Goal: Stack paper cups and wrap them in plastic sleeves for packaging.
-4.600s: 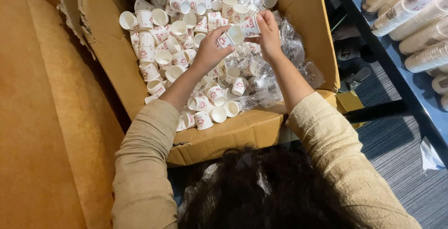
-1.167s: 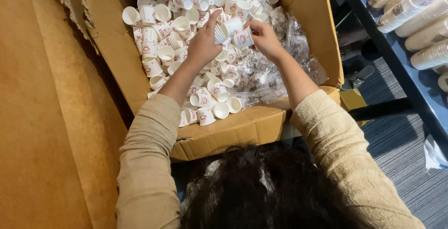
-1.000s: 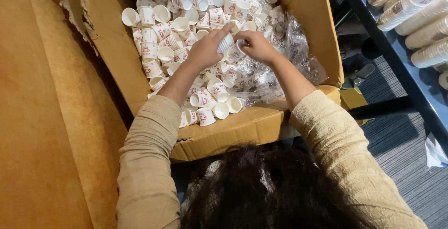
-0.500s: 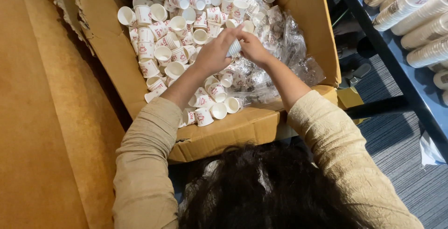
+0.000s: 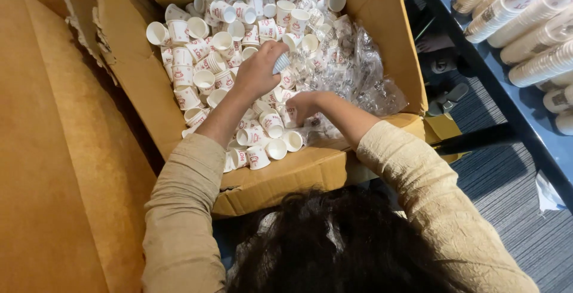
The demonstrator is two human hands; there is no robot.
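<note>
While the left hand (image 5: 258,71) clasps a small paper cup (image 5: 280,63) in curled fingers, the right hand (image 5: 301,107) closes on loose cups (image 5: 271,123) below.

The cups (image 5: 224,42) are white with small red printed marks, their insides plain white. The cup stack (image 5: 281,63) in the left hand (image 5: 258,71) shows a white side ribbed with bluish-grey lines. The box (image 5: 382,42) is plain brown cardboard. The plastic wrap (image 5: 364,72) is clear and glints white. Both sleeves (image 5: 179,209) are beige. The floor (image 5: 519,209) is grey with fine darker stripes. The shelf (image 5: 501,84) is dark blue, and its sleeved cups (image 5: 537,36) are cream-white.
</note>
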